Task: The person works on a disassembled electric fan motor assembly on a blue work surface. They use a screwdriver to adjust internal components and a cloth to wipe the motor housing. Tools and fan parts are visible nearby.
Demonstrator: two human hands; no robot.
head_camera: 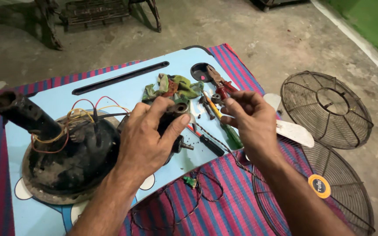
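Your left hand (147, 137) grips a dark fan motor (173, 120) mid-surface (44, 214); your right hand (246, 116) pinches a small part just beside it. Tools crowd the far edge; fan grilles (327, 109) lie on the floor to your right.

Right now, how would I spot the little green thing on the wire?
Find the light blue board lying on the red-and-blue striped mat. Just off the board's near edge, between the person's two forearms, a thin dark wire loops over the mat. The small green connector sits on that wire, the only bright green bit among the stripes.
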